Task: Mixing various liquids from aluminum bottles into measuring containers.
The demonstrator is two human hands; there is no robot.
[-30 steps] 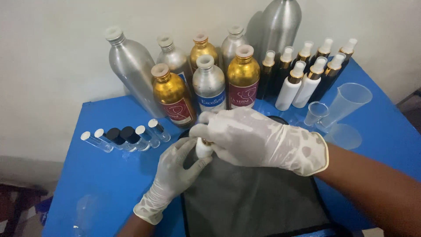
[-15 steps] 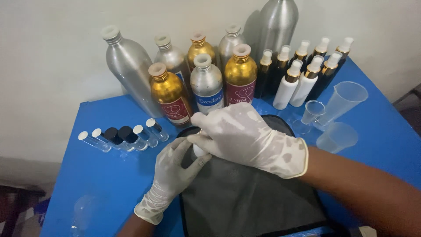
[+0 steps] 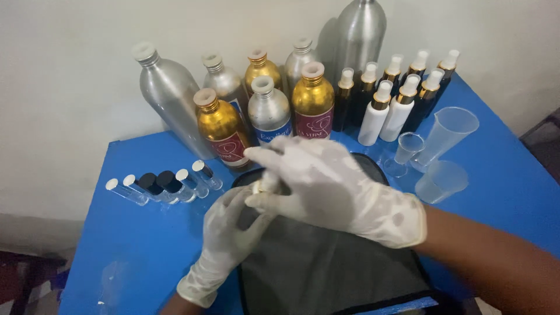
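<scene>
Gripping small bottle (image 3: 265, 185), both gloved hands

Both hands wear white gloves. The left hand (image 3: 228, 233) reaches up from below, fingers curled in a grip, while the right hand (image 3: 332, 189) (its forearm bare) arches over it, fingertips pinched together.

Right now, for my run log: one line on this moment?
left hand: grips small bottle | right hand: on its top | below: black mat | blue table
</scene>
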